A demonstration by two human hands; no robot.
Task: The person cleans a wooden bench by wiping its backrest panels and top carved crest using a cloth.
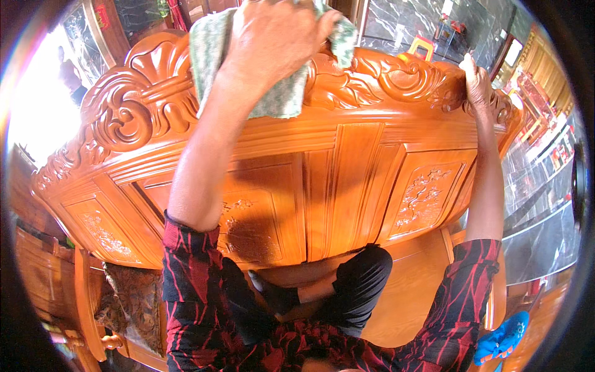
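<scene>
A carved, varnished wooden backrest [358, 176] of a large bench spans the view before me. My left hand [274, 37] presses a grey-green cloth [209, 51] onto the scrolled carving [162, 65] of its top rail. The cloth drapes down over the front of the rail. Further right, my right hand [476, 83] grips the top rail near its right end, with the thumb up and the fingers partly hidden behind the wood. Below, carved floral panels [423, 200] fill the backrest. I sit with folded legs [362, 279] on the wooden seat [399, 297].
A blue cloth item [502, 337] lies at the lower right. Beyond the rail stand a yellow plastic stool [422, 46] and dark marble-patterned walls [395, 23]. Bright light comes through an opening at the left [42, 102]. A rough brown carved piece [135, 307] is at the lower left.
</scene>
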